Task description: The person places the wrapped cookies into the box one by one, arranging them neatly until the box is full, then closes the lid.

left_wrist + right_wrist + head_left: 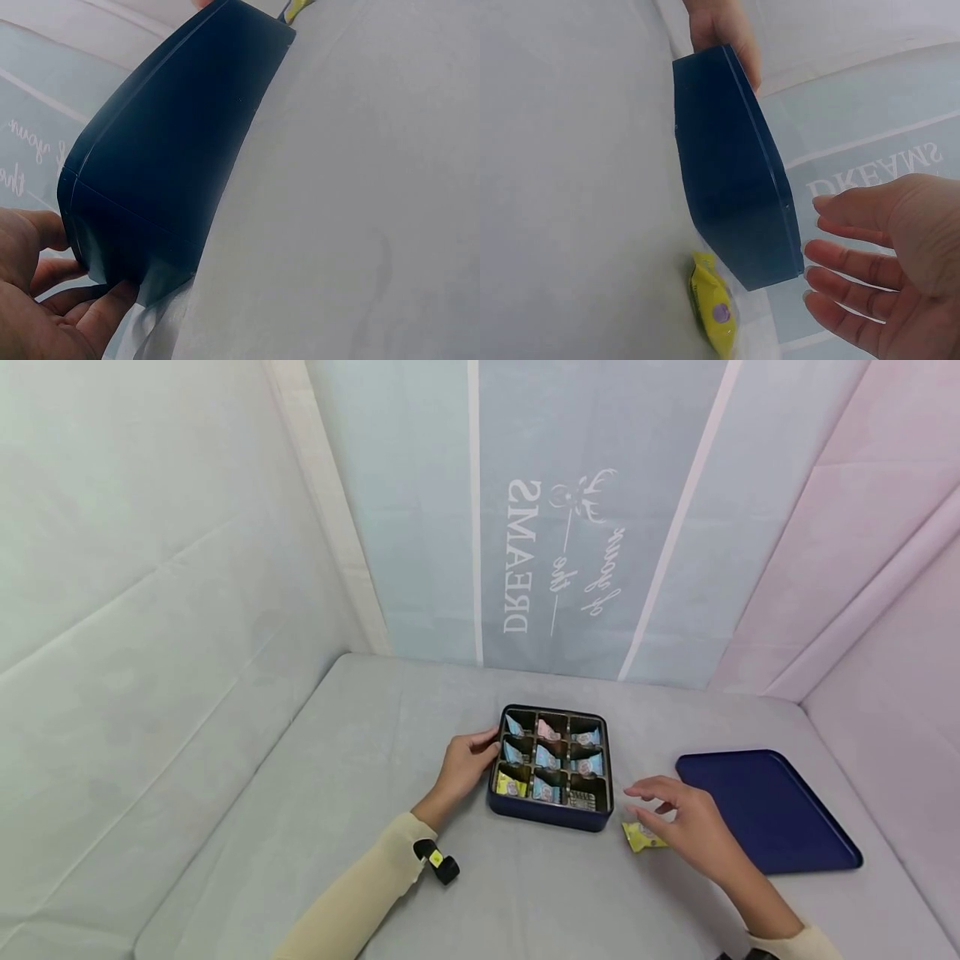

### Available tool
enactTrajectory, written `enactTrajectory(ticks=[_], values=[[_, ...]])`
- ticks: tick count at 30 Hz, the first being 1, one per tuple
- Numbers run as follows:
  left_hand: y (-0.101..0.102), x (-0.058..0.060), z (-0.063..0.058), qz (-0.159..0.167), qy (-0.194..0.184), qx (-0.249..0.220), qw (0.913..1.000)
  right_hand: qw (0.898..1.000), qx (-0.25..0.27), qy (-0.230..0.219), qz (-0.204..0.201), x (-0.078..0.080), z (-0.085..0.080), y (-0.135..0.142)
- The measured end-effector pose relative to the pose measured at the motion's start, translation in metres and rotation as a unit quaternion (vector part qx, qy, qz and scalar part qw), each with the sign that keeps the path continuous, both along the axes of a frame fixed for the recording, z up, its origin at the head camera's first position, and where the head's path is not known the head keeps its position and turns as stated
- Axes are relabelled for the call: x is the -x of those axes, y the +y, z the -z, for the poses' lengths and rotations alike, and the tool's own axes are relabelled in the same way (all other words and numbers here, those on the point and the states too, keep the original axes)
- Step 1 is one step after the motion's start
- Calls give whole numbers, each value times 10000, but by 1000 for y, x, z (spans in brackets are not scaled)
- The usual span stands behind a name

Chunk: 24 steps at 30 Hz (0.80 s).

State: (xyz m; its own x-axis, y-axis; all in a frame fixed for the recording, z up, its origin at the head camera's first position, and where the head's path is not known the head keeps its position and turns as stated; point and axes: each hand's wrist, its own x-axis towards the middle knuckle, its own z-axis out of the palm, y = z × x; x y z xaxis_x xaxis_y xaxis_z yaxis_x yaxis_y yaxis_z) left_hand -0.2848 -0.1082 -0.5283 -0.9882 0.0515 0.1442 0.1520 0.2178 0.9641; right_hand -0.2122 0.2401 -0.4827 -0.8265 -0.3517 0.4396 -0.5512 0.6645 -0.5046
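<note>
A dark blue square box (543, 809) with a nine-part divider stands on the table. Small wrapped snacks sit in its compartments: mostly blue ones (547, 791), one pink (548, 729), and one yellow (510, 786) at front left. The front right compartment shows its patterned bottom. My left hand (463, 768) touches the box's left side with fingers and thumb. My right hand (686, 821) hovers right of the box, fingers loosely bent, holding nothing. Beneath it lies a yellow wrapped snack (638, 837), also seen in the right wrist view, partly covered by the hand in the head view.
To the right, a dark blue lid (772, 810) lies flat on the grey table (360, 735), partly behind the right hand. Fabric walls (150, 568) rise at the left, back and right. The back one bears mirrored white lettering (521, 556).
</note>
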Motion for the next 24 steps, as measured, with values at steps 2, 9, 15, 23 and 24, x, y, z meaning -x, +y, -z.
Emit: enactTrajectory(ticks=[2, 9, 15, 23, 24], values=[[0, 1, 0, -2, 5, 3, 10000, 10000, 14, -27, -40, -1, 2, 1], [0, 2, 0, -26, 28, 140, 9999, 9989, -179, -432, -23, -2, 5, 3], [1, 2, 1, -22, 29, 155, 9999, 9953, -394, -881, 11, -2, 6, 7], [0, 1, -1, -22, -40, 155, 9999, 9933, -573, -1005, 40, 1, 7, 14], [0, 1, -1, -25, -40, 165, 9999, 9927, -595, -1046, 49, 1, 7, 14]])
